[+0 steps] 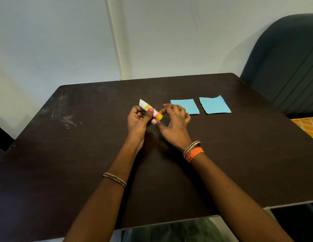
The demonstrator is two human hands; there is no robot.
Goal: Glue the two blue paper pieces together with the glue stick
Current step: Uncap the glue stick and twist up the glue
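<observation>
hands: left (137,119) grips one glue stick (151,109), right (175,119) pinches its end; two blue papers (185,106) lie beside.

Soft, even indoor light — faint shadows, slight blur, wide-angle bending at edges

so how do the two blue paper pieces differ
The left blue paper piece lies partly hidden behind the right hand; the right blue paper piece is fully in view. The left one's far edge looks straight, the right one's wavy with a raised corner. Both lie flat on the table, apart.
</observation>
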